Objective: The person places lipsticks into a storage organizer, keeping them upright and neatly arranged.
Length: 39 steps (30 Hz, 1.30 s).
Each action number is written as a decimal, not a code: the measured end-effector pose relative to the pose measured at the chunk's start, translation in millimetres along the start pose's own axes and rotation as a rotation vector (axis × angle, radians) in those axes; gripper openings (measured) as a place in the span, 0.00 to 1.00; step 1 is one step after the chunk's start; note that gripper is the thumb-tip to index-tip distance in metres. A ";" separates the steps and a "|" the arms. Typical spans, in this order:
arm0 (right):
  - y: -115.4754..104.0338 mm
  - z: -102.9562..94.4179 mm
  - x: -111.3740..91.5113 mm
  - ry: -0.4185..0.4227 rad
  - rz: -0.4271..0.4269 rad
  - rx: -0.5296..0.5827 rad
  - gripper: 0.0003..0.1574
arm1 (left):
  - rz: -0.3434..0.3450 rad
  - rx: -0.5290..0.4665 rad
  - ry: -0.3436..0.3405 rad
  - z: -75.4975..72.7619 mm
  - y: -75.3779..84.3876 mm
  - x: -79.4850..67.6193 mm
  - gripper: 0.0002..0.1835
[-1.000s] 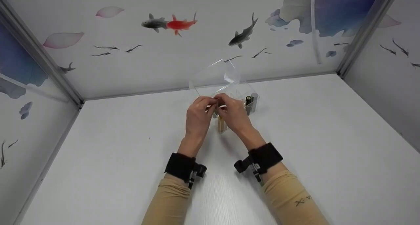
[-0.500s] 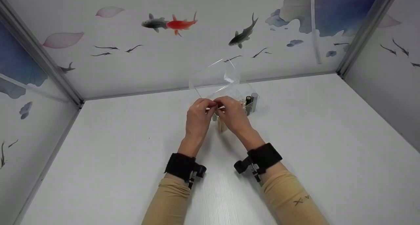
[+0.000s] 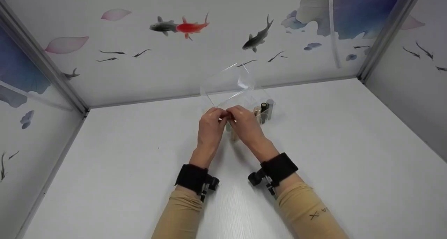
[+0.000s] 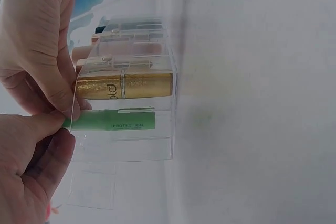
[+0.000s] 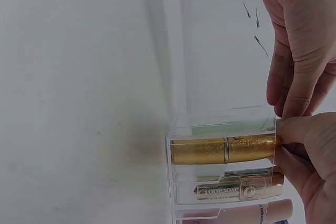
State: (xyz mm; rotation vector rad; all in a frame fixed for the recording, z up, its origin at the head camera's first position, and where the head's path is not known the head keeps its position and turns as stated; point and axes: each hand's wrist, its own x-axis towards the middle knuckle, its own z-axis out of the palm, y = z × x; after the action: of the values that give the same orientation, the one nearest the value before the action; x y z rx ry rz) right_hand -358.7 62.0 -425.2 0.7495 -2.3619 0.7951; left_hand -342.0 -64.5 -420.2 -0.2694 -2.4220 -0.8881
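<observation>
A green lip balm tube (image 4: 126,120), marked "PROTECTION", stands upright in a front compartment of a clear plastic organizer (image 4: 126,153). My left hand (image 3: 210,127) pinches its upper end at the rim. From the other side, my right hand (image 3: 248,125) grips that same end between thumb and fingertips, and the two hands meet there. Fingers cover the tube's top. Beside the green tube stands a gold lipstick tube (image 5: 226,149), close under my right fingers. Past it in the right wrist view are another gold-toned lipstick (image 5: 239,188) and a pale pink tube (image 5: 241,213).
At the organizer's right, a black tube (image 3: 263,113) and a grey tube (image 3: 270,109) stand upright. Clear panels (image 3: 246,82) rise behind my hands. The organizer is on a white table (image 3: 139,176), near the printed back wall (image 3: 223,40).
Both hands have lowered slightly toward the organizer, keeping their pinch together. More of the tubes to the right of my right hand has come into view.
</observation>
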 end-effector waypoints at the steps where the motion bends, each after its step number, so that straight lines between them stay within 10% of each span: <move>1: -0.4 0.2 0.2 -0.001 -0.001 -0.008 0.09 | 0.002 0.004 0.002 0.0 -0.4 0.1 0.03; 39: -0.9 -12.0 3.4 -0.039 -0.003 -0.088 0.14 | 0.103 0.129 0.047 -7.1 -5.4 -2.0 0.04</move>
State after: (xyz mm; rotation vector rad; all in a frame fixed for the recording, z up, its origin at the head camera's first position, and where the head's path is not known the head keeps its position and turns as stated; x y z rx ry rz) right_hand -356.9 68.2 -414.5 0.7378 -2.4132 0.6760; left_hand -339.3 -73.2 -419.6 -0.3183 -2.3869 -0.6820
